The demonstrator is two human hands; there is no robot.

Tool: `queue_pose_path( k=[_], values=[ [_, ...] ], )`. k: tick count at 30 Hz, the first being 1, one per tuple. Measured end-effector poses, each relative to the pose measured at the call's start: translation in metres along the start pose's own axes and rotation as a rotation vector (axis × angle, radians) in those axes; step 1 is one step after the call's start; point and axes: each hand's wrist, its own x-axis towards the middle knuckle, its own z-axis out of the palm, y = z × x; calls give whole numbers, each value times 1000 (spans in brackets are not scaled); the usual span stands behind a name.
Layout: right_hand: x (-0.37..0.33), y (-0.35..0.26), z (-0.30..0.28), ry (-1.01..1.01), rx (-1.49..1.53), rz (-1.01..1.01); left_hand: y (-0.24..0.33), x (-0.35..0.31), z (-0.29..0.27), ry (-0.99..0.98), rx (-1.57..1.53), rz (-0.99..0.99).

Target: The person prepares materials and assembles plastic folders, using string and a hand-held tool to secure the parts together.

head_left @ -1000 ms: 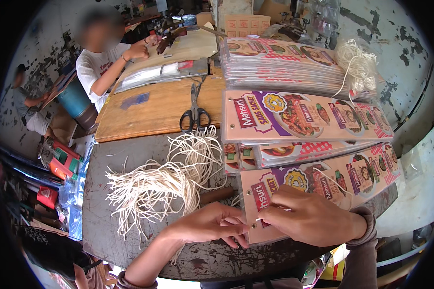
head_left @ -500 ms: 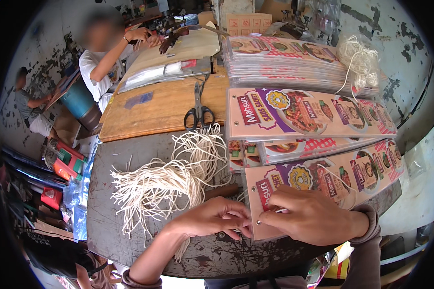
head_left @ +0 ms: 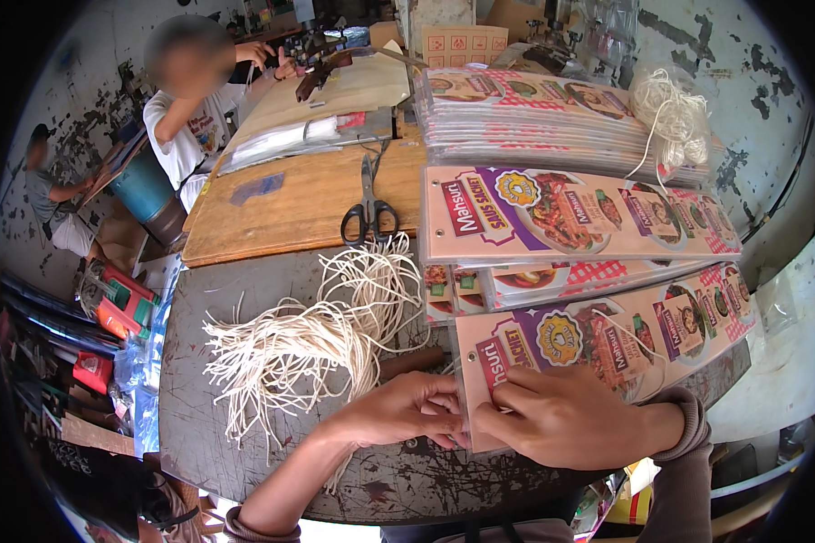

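Note:
A long peach laminated printed sheet (head_left: 516, 339) with metal eyelets lies angled across the table's front right. My left hand (head_left: 403, 412) is closed at its left edge, fingertips partly hidden there. Over the sheet's lower left corner, my right hand (head_left: 580, 416) is bent with thumb and forefinger pressed together near the lower eyelet, which it covers. A thin white cord (head_left: 638, 339) loops across the sheet and runs to the right hand; its end is hidden by the fingers. Left of the hands spreads a loose bundle of cut white cords (head_left: 299, 348).
Black-handled scissors (head_left: 369, 213) lie on a wooden board (head_left: 317, 204). Another printed sheet (head_left: 552, 213) and a tall stack of sheets (head_left: 525, 118) sit behind, beside a bag of white cord (head_left: 675, 113). A co-worker (head_left: 186, 127) works across the table.
My right fingers have closed down over the lower eyelet, and the white cord tip seen between them is now hidden. My left hand barely moved. The co-worker's hands have shifted.

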Motion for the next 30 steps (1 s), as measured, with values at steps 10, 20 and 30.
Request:
queue_pose_path(
  k=[10,20,30],
  values=[
    [1,4,14,-48,83,37,-8,2,-5,16,153,54],
    [-3,8,14,-150,199,86,14,-7,-2,60,255,-44],
    [-40,44,-64,-339,52,102,35,-42,-34,411,658,-26]
  ],
)
